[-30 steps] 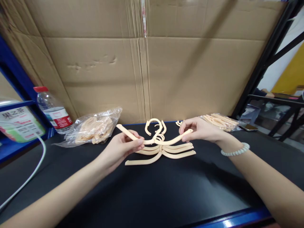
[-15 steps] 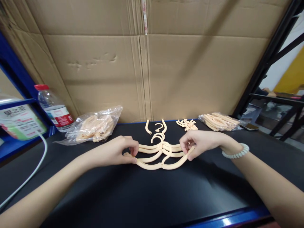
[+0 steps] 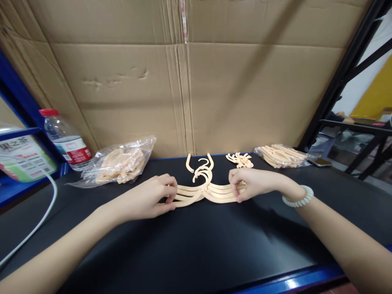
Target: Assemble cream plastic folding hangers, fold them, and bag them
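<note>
Even, fairly bright indoor light comes from overhead. A broad diagonal shadow crosses the cardboard (image 3: 245, 102) in the upper right of the frame, and soft forearm shadows lie on the matt black desk (image 3: 196, 245). A small glare streak shows on the desk's blue edge at the lower right. The pale hangers (image 3: 208, 192) at centre are sharp. The wide lens bends straight lines near the edges, and the far right background looks bright and slightly soft
</note>
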Demonstrator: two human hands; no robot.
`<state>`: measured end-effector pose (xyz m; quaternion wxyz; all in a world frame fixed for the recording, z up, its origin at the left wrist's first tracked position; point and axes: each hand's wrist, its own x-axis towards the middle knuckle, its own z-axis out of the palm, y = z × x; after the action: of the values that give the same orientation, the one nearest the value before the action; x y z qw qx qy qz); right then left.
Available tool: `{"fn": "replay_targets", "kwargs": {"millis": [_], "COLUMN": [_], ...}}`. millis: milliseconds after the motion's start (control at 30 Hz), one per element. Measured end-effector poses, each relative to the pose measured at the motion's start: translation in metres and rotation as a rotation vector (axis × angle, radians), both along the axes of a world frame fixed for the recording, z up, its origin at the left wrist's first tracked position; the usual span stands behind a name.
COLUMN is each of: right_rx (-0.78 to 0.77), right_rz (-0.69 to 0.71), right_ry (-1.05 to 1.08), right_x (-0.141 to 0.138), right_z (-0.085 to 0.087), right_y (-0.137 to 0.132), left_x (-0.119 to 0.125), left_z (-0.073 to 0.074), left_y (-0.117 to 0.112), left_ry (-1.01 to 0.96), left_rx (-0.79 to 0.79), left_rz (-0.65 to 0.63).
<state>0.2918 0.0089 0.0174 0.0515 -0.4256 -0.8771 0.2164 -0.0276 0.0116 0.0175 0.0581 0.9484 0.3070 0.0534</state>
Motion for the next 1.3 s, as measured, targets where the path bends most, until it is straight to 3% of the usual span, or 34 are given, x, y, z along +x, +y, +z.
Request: {"fn": "replay_targets", "kwargs": {"millis": [233, 367, 567, 900, 1133, 1233, 1300], "right_rx": [-0.023, -0.053, 0.035, -0.001, 0.053, 0.186, 0.473], "right_rz": [-0.008, 0.001, 0.01, 0.003, -0.001, 0.054, 0.041], "right_ry": [-0.079, -0.096, -0.064, 0.023, 0.002, 0.052, 0.187], "right_x": [0.002, 0.011, 0.019, 0.029, 0.033, 0.027, 0.016], "right_z": [0.006, 0.003, -0.004, -0.014, -0.012, -0.004, 0.005], "right_y": [-0.002, 0.002, 0.007, 0.023, 0.026, 0.02, 0.008], "left_x": [-0.001, -0.001, -0.001, -0.003, -0.006, -0.007, -0.004], "left_z": [0.002, 0.0, -0.007, -0.02, -0.02, -0.021, -0.021], "left_y": [-0.001, -0.001, 0.0, 0.014, 0.014, 0.012, 0.009], "left_ry": [0.038, 0.049, 0.005, -0.076, -0.113, -0.148, -0.158], "left_rx": [0.017, 0.026, -0.011, 0.013, 0.039, 0.077, 0.112], "left_rz": [0.047, 0.039, 0.04, 0.03, 0.044, 0.064, 0.041]}}
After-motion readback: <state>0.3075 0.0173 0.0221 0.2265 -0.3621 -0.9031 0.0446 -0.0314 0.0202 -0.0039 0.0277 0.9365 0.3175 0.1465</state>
